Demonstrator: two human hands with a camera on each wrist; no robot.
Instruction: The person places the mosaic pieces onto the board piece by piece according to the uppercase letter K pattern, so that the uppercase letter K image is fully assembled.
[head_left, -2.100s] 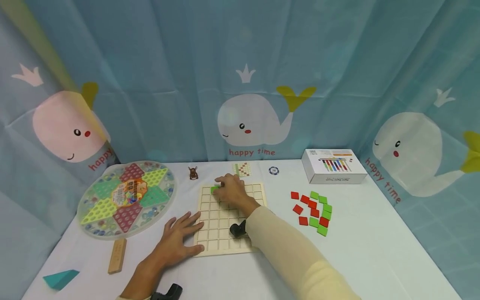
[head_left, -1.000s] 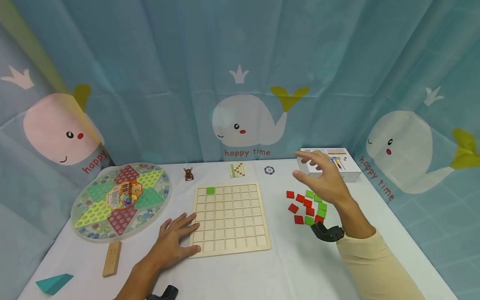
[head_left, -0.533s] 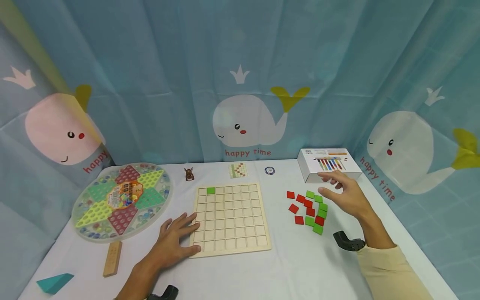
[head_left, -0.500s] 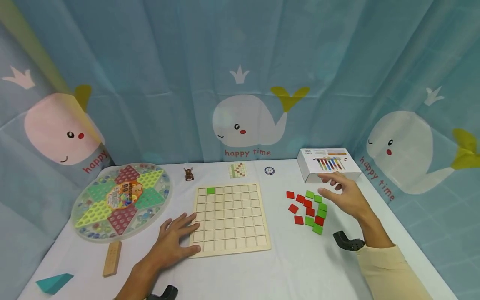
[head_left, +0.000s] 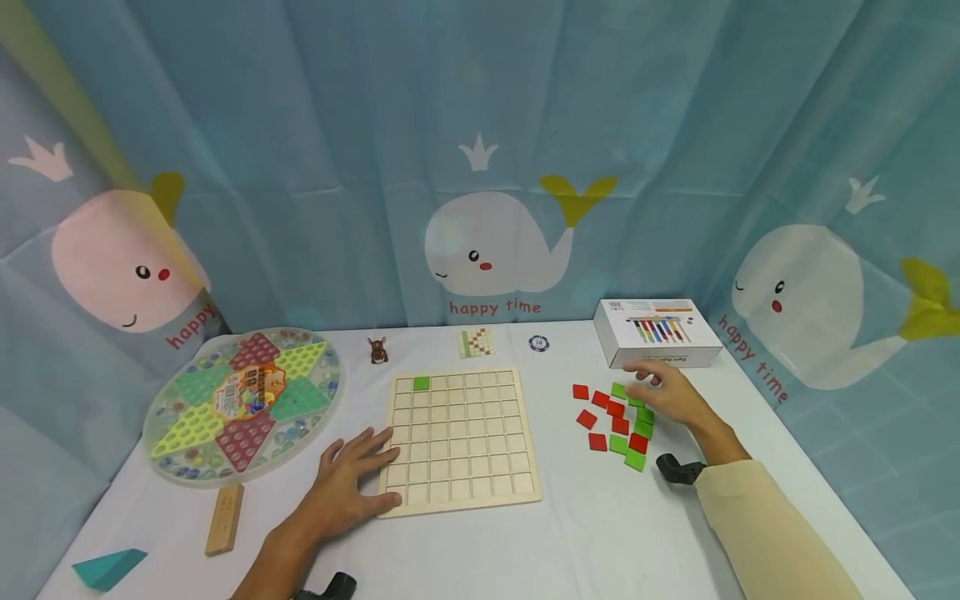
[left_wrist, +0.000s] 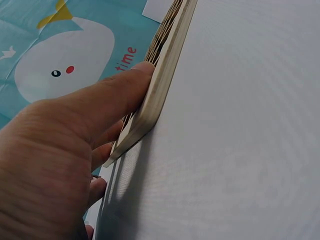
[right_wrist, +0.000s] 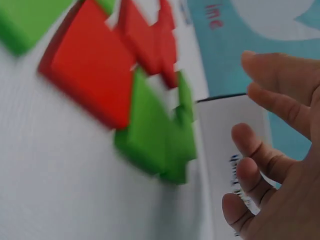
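A square wooden grid board (head_left: 468, 454) lies on the white table, with one green tile (head_left: 422, 383) in its far row, second cell from the left. My left hand (head_left: 348, 483) rests at the board's near left corner with fingers spread; in the left wrist view its thumb (left_wrist: 120, 90) lies on the board's edge. Over on the right, several loose green tiles (head_left: 636, 460) and red tiles (head_left: 597, 442) are scattered. My right hand (head_left: 667, 398) hovers over the far side of these tiles, fingers loosely bent, nothing between thumb and fingers. In the right wrist view, green tiles (right_wrist: 150, 125) appear beside its fingertips.
A Chinese checkers board (head_left: 243, 404) with marbles sits left, near a wooden block (head_left: 224, 521) and a teal wedge (head_left: 110, 568). Along the back stand a small brown figurine (head_left: 378, 351), a pattern card (head_left: 476, 342), a poker chip (head_left: 538, 343) and a white box (head_left: 660, 333).
My right hand has left the green tile in the board, swung right past the loose tiles, and lowered towards their far side. The left hand keeps its place on the board.
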